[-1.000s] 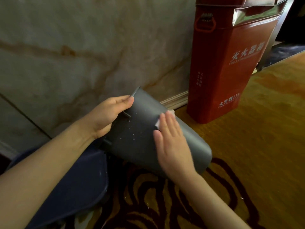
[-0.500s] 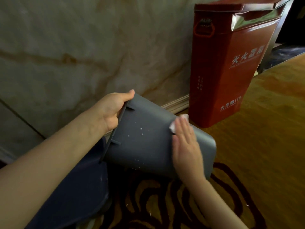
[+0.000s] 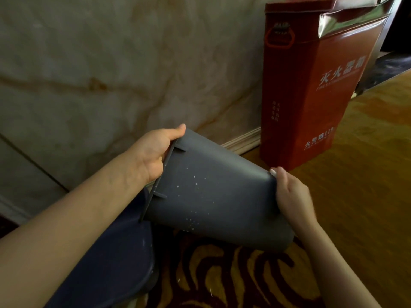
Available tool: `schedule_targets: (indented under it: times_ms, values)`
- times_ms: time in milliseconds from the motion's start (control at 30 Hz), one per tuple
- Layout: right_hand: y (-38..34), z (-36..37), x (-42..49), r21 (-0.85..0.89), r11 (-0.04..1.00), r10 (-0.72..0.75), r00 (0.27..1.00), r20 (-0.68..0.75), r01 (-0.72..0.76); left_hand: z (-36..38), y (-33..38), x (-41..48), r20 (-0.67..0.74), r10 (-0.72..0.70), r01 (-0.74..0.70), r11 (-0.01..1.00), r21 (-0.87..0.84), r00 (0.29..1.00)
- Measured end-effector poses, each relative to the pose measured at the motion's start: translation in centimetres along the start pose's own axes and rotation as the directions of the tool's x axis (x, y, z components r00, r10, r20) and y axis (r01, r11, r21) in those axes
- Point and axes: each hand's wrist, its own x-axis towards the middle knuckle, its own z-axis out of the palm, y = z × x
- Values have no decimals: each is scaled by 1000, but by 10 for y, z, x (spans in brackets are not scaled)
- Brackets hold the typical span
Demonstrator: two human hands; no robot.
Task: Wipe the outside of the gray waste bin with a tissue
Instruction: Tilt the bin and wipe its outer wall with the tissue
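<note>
Gray waste bin (image 3: 213,194) tipped sideways, held off the carpet (image 3: 222,274). Left hand (image 3: 153,154) fingers clamp its rim. Right hand (image 3: 293,196) fingers curl over base edge; tissue (image 3: 273,172) barely visible beneath the fingertips.

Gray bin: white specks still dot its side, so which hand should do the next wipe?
Right. The right hand rests at the bin's base end with the tissue peeking out at its fingertips. The left hand is busy gripping the rim, steadying the tilted bin.

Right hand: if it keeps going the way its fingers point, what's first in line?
Likely the red fire extinguisher box; the right hand points up and away past the gray waste bin base. Depth unclear.
</note>
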Motion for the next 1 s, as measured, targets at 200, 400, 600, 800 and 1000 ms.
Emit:
schedule_targets:
  times_ms: [200, 400, 600, 800, 1000]
  values:
    - [-82, 53, -62, -92, 747, -653, 753, 87, 658, 7, 4, 2, 17, -27, 27, 999, -37, 1000]
    - [-85, 79, -99, -133, 622, -738, 634, 231, 772, 17, 16, 7, -24, -54, 53, 998, -26, 998]
    - [-21, 48, -59, -224, 809, -532, 839, 111, 543, 18, 27, 15, -9, -86, 86, 995, 42, 996]
    - [28, 24, -41, -233, 939, -269, 962, -39, 254, 26, 31, 23, -32, -95, 97, 994, 52, 995]
    - [-43, 42, -45, -36, 884, -462, 883, 88, 466, 30, 28, 25, -86, -74, 77, 997, 32, 994]
